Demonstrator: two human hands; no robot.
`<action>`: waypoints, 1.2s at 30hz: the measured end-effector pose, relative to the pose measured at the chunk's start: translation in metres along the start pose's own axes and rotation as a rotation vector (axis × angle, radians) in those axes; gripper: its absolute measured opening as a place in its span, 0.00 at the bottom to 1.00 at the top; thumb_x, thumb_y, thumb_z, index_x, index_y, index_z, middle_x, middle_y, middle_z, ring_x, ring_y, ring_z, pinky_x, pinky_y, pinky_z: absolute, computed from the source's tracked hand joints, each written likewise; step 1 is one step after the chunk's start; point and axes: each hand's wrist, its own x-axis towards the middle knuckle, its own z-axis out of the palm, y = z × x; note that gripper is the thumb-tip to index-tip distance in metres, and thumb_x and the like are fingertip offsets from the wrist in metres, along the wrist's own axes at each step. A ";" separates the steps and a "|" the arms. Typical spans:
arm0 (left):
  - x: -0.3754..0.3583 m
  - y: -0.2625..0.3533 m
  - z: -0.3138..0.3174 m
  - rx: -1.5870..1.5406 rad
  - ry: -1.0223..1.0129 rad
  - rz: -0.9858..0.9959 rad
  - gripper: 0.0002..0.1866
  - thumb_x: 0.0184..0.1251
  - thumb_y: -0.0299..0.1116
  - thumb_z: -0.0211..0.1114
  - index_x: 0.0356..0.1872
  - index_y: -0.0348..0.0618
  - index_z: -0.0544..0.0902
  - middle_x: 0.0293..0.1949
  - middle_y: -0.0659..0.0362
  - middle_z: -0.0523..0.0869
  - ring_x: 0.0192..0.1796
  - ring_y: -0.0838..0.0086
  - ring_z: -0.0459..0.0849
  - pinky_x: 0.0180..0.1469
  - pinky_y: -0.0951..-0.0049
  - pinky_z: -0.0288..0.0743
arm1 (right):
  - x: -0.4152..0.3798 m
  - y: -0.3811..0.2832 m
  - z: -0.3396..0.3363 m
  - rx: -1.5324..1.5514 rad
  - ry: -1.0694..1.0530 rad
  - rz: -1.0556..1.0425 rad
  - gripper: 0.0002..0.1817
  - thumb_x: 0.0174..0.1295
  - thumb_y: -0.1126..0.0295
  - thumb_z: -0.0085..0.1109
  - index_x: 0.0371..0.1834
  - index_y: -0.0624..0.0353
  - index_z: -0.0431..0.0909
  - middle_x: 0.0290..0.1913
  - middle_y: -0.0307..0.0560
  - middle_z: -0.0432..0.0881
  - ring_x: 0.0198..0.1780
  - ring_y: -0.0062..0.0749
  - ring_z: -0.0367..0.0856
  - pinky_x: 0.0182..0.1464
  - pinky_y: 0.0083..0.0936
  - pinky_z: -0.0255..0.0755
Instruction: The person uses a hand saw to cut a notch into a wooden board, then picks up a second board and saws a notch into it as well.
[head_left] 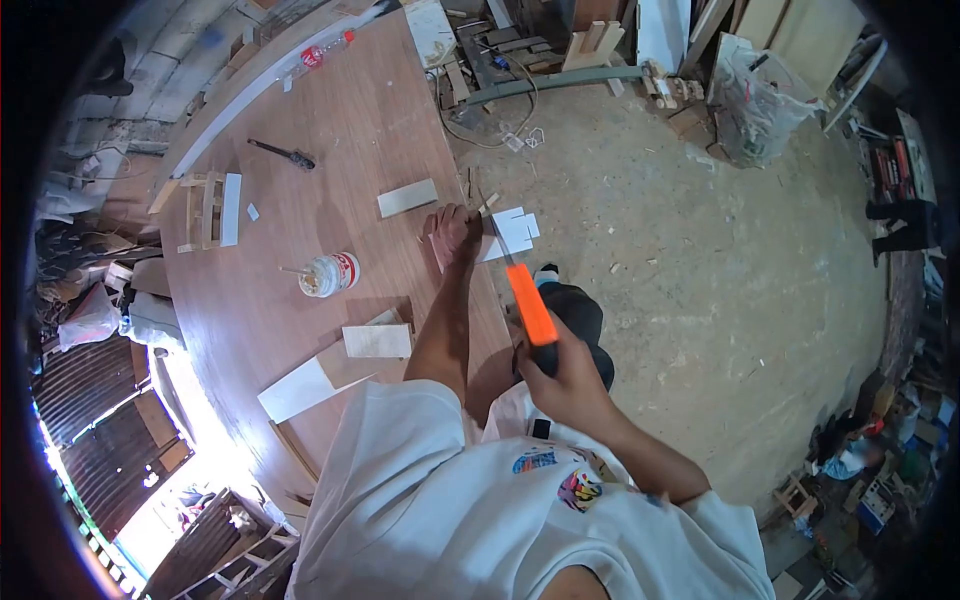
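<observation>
My right hand is wrapped around the dark grip of a handsaw with an orange handle. The saw's thin blade points away from me and lies across a white board at the table's right edge. The board's notched end sticks out past that edge. My left hand presses on the board's other end, fingers bent over it, to the left of the blade. Just beyond that hand, a small pale block lies on the wooden table.
On the table are a white tub with a stick in it, white board pieces, a dark tool, a small wooden frame and a plastic bottle. A filled plastic bag and wood scraps stand on the floor.
</observation>
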 end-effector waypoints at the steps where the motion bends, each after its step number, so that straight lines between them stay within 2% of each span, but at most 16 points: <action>1: 0.000 -0.001 0.000 0.008 -0.018 0.013 0.05 0.53 0.35 0.61 0.26 0.45 0.80 0.30 0.59 0.82 0.40 0.64 0.80 0.50 0.63 0.68 | -0.008 -0.002 -0.005 0.067 -0.016 0.048 0.15 0.57 0.80 0.53 0.48 0.64 0.73 0.30 0.45 0.72 0.34 0.21 0.72 0.39 0.21 0.69; 6: -0.003 0.001 0.000 -0.017 -0.097 0.024 0.05 0.54 0.34 0.61 0.29 0.47 0.82 0.31 0.60 0.82 0.41 0.65 0.80 0.50 0.64 0.68 | 0.069 0.092 0.029 -0.019 0.059 -0.058 0.10 0.54 0.79 0.54 0.41 0.66 0.72 0.26 0.46 0.72 0.31 0.25 0.71 0.35 0.27 0.69; 9: 0.000 -0.003 0.010 0.006 -0.024 -0.048 0.05 0.52 0.34 0.61 0.26 0.46 0.81 0.30 0.59 0.83 0.41 0.65 0.81 0.49 0.63 0.69 | 0.124 0.095 0.032 -0.050 0.089 -0.136 0.09 0.54 0.78 0.55 0.38 0.66 0.71 0.23 0.48 0.71 0.28 0.26 0.70 0.32 0.29 0.67; 10: -0.005 -0.004 0.005 0.008 -0.047 -0.041 0.05 0.52 0.34 0.61 0.26 0.46 0.81 0.30 0.59 0.83 0.41 0.65 0.81 0.49 0.63 0.69 | 0.118 0.083 0.034 -0.127 0.161 -0.160 0.09 0.54 0.77 0.55 0.38 0.66 0.71 0.22 0.48 0.71 0.27 0.27 0.69 0.30 0.29 0.67; 11: -0.011 -0.003 0.000 -0.004 -0.031 -0.001 0.05 0.52 0.34 0.61 0.26 0.46 0.81 0.30 0.59 0.83 0.41 0.65 0.81 0.49 0.63 0.69 | 0.105 0.071 0.025 -0.107 0.079 -0.032 0.08 0.55 0.76 0.55 0.38 0.65 0.70 0.24 0.46 0.72 0.27 0.26 0.70 0.31 0.29 0.67; 15: 0.001 0.000 0.000 0.026 -0.076 -0.019 0.06 0.53 0.35 0.61 0.29 0.45 0.81 0.31 0.59 0.83 0.42 0.64 0.81 0.49 0.62 0.69 | 0.015 0.013 0.007 0.002 -0.010 -0.058 0.13 0.56 0.81 0.53 0.45 0.65 0.72 0.29 0.46 0.75 0.33 0.22 0.73 0.39 0.23 0.70; 16: 0.005 0.002 0.000 0.021 -0.060 -0.020 0.06 0.53 0.35 0.61 0.29 0.45 0.81 0.31 0.59 0.83 0.42 0.64 0.81 0.49 0.62 0.69 | 0.000 -0.006 0.002 0.039 -0.031 0.049 0.14 0.55 0.83 0.52 0.47 0.66 0.72 0.31 0.44 0.75 0.35 0.19 0.73 0.42 0.20 0.69; 18: 0.001 0.002 -0.003 -0.022 -0.022 -0.006 0.06 0.53 0.35 0.61 0.28 0.45 0.81 0.31 0.58 0.82 0.41 0.63 0.80 0.50 0.61 0.69 | -0.006 0.011 0.001 0.101 -0.007 0.046 0.16 0.55 0.83 0.52 0.49 0.65 0.72 0.31 0.43 0.74 0.35 0.20 0.72 0.41 0.19 0.69; 20: 0.006 -0.003 0.003 -0.013 -0.014 0.005 0.07 0.54 0.36 0.61 0.29 0.45 0.81 0.31 0.58 0.82 0.41 0.64 0.80 0.50 0.61 0.68 | 0.019 0.066 0.018 -0.024 0.080 -0.150 0.17 0.55 0.83 0.53 0.50 0.65 0.72 0.27 0.43 0.73 0.33 0.19 0.72 0.37 0.20 0.69; 21: 0.000 -0.003 0.004 -0.008 -0.021 0.019 0.07 0.54 0.36 0.61 0.29 0.45 0.81 0.31 0.59 0.82 0.42 0.64 0.80 0.50 0.61 0.68 | 0.044 0.090 0.024 -0.028 0.034 -0.090 0.16 0.55 0.83 0.53 0.49 0.66 0.72 0.26 0.42 0.72 0.32 0.19 0.71 0.35 0.21 0.68; 25: 0.001 0.000 -0.001 -0.037 0.028 -0.007 0.06 0.53 0.34 0.60 0.28 0.46 0.81 0.31 0.59 0.83 0.42 0.66 0.80 0.50 0.61 0.68 | 0.093 0.103 0.043 -0.028 0.050 -0.215 0.10 0.57 0.80 0.54 0.43 0.66 0.70 0.22 0.40 0.70 0.26 0.19 0.70 0.28 0.22 0.67; 27: -0.007 0.002 -0.004 -0.033 -0.027 0.011 0.05 0.52 0.33 0.60 0.27 0.45 0.81 0.30 0.59 0.82 0.42 0.66 0.80 0.50 0.61 0.68 | 0.083 0.090 0.023 -0.011 0.051 0.068 0.08 0.58 0.78 0.53 0.41 0.65 0.70 0.21 0.38 0.70 0.22 0.18 0.70 0.25 0.21 0.66; 28: -0.001 0.005 -0.003 -0.029 -0.044 0.031 0.04 0.51 0.32 0.60 0.25 0.45 0.80 0.30 0.58 0.82 0.41 0.65 0.80 0.49 0.62 0.67 | 0.080 0.097 0.019 -0.018 0.048 0.062 0.08 0.58 0.78 0.53 0.41 0.65 0.70 0.21 0.38 0.70 0.22 0.18 0.70 0.25 0.21 0.66; 30: -0.007 0.011 -0.009 -0.087 -0.094 0.070 0.03 0.50 0.31 0.60 0.23 0.45 0.80 0.29 0.58 0.81 0.40 0.64 0.80 0.49 0.61 0.67 | 0.060 0.108 0.023 0.083 0.127 0.081 0.12 0.53 0.78 0.55 0.41 0.65 0.71 0.25 0.54 0.74 0.27 0.33 0.75 0.34 0.30 0.69; 34: -0.003 0.017 -0.015 -0.131 -0.038 0.020 0.03 0.49 0.30 0.60 0.21 0.44 0.78 0.27 0.57 0.80 0.39 0.62 0.78 0.47 0.61 0.67 | 0.065 0.079 0.025 0.025 0.131 0.116 0.10 0.54 0.78 0.55 0.39 0.66 0.70 0.27 0.51 0.75 0.29 0.33 0.76 0.36 0.29 0.70; 36: -0.004 0.013 -0.005 -0.056 -0.058 0.015 0.03 0.49 0.30 0.60 0.21 0.44 0.78 0.30 0.56 0.80 0.38 0.61 0.78 0.46 0.61 0.68 | 0.080 0.077 0.027 0.060 0.152 -0.005 0.11 0.55 0.77 0.55 0.41 0.66 0.70 0.26 0.51 0.75 0.32 0.34 0.78 0.37 0.29 0.70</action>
